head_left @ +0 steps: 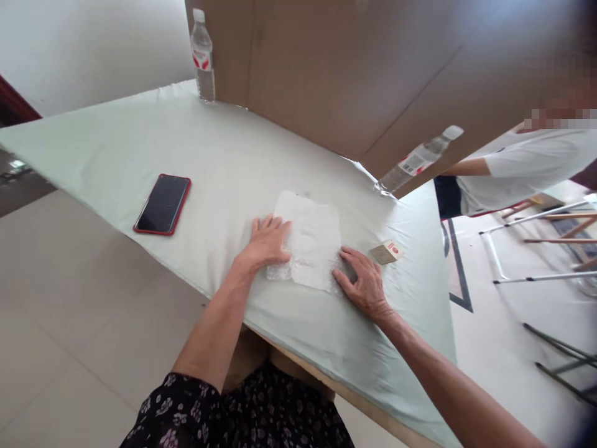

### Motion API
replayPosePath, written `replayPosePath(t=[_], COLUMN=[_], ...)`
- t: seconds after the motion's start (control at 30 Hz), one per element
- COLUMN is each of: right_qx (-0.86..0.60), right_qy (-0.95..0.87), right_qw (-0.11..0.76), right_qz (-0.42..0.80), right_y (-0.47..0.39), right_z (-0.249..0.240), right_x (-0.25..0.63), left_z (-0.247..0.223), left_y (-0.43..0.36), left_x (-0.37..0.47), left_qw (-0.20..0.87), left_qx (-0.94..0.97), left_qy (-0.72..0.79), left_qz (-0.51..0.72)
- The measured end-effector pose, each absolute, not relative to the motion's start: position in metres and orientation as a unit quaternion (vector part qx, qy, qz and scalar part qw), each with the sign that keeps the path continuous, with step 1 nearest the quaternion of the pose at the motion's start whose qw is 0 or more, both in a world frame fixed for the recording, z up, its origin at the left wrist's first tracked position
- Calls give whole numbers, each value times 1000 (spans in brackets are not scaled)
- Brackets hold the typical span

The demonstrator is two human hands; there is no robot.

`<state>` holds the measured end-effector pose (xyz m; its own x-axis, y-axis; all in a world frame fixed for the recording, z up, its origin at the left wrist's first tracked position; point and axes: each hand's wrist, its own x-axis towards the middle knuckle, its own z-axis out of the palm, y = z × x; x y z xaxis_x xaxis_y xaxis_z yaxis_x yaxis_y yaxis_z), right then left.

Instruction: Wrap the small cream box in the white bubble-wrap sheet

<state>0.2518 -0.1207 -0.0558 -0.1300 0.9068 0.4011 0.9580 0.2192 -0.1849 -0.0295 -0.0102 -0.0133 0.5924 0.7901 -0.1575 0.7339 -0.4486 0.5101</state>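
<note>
A creased white sheet (312, 239), like thin paper or tissue, lies spread flat on the pale green tablecloth. My left hand (268, 244) rests on its left edge, palm down with fingers apart. At the right edge of the sheet, my right hand (362, 280) touches down with thumb and fingers spread. Neither hand grips anything. Just beyond the right hand sits a small printed packet (386, 251). A phone (162, 205) in a red case lies to the left of my left hand, its screen dark.
A tall brown cardboard panel (298, 68) stands along the far side of the tablecloth (116, 137). Two clear bottles, a left bottle (203, 59) and a right bottle (417, 163), stand against it. Behind the panel at right is a person in a white sleeve (527, 168). Metal-framed stools (508, 280) stand beyond.
</note>
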Motion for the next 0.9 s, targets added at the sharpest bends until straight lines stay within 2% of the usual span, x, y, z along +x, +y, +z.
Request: replayPosePath(t=[0.23, 0.33, 0.47, 0.6, 0.73, 0.8, 0.9], right_qx=[-710, -776, -809, -761, -642, -590, -526], right_qy=[-579, -509, -494, -522, -636, -689, -764], right_qw=[367, 348, 317, 381, 420, 412, 351], right_qz=[-162, -135, -20, 55, 79, 90, 125], right_y=[-123, -110, -94, -98, -103, -97, -83], right_z=[-53, -47, -41, -26, -3, 0, -14], right_x=[266, 294, 328, 315, 259, 231, 206], left_z=[-14, -16, -19, -20, -17, -16, -16], left_y=[-8, -8, -9, -11, -15, -16, -17], left_x=[-29, -28, -27, -24, -21, -20, -19], left_qw=[253, 241, 238, 241, 231, 228, 226], left_qx=[851, 858, 864, 876, 882, 882, 880], left_qy=[455, 448, 439, 416, 409, 411, 415], left_qz=[66, 66, 56, 48, 40, 33, 32])
